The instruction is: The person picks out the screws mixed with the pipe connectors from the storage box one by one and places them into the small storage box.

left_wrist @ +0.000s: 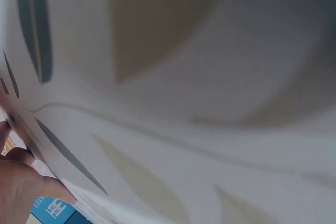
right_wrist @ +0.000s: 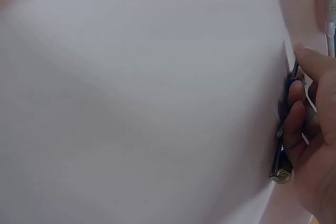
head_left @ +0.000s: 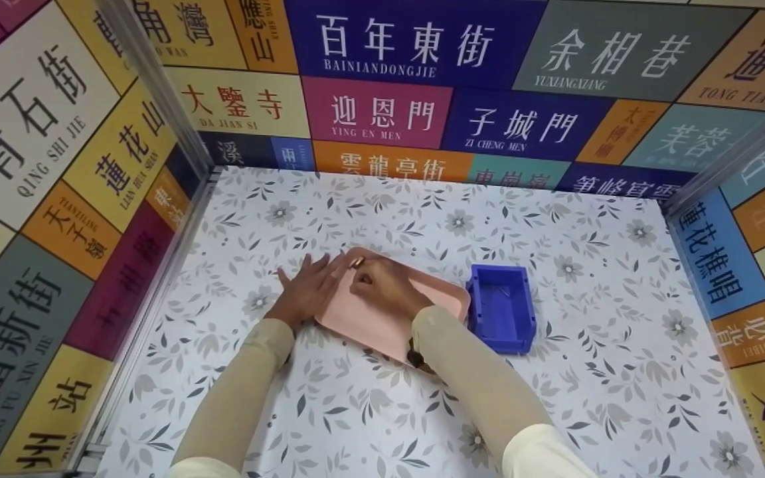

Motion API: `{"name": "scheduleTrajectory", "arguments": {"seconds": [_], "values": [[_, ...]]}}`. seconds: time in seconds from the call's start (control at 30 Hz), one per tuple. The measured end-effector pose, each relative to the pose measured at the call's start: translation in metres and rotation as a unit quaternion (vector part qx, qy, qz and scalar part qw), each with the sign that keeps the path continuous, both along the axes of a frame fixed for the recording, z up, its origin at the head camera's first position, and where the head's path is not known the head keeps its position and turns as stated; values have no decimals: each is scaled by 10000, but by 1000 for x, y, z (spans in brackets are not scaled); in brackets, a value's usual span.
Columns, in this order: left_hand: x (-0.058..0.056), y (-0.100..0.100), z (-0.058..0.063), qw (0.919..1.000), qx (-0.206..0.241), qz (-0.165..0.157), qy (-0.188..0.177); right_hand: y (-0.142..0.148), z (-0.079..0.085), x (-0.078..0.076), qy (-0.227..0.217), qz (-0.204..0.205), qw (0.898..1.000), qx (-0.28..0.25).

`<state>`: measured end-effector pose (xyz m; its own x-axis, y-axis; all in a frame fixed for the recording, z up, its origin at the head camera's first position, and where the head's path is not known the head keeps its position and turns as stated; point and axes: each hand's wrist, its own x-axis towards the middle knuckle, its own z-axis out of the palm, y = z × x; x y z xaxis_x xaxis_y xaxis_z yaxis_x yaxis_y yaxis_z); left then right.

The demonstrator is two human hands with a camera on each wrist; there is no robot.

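Observation:
A pink tray [head_left: 362, 318] lies tilted on the table. My left hand [head_left: 306, 289] rests with spread fingers on the table and against the tray's left edge. Over the tray, my right hand [head_left: 386, 282] has its fingers curled, near a small coppery glint [head_left: 357, 263]. In the right wrist view that hand [right_wrist: 320, 129] holds small dark metal pieces [right_wrist: 282, 174] low against the tray; one has a brassy end, and their exact kind is unclear. The left wrist view shows part of the left hand [left_wrist: 21, 187] close to the patterned surface.
A blue plastic bin [head_left: 502, 312] stands to the right of the tray, close to its edge. Leaf-patterned white covering spreads over the table [head_left: 595, 372]. Panels with street names [head_left: 382, 40] wall in the back and both sides.

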<state>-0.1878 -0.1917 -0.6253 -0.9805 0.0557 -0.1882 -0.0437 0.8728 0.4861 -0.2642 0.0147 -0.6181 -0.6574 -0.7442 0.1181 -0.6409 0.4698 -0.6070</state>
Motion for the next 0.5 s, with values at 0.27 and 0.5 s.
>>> {"name": "scheduleTrajectory", "arguments": {"seconds": [0.27,0.5], "values": [[-2,-1,-3,9999,-114,-88,88,6,6,0,-630,-243,9968,-430],[-3,-2,-4,9999,-138,-58,-51,14,13,-1,-1058,-504,9915,-569]]}}
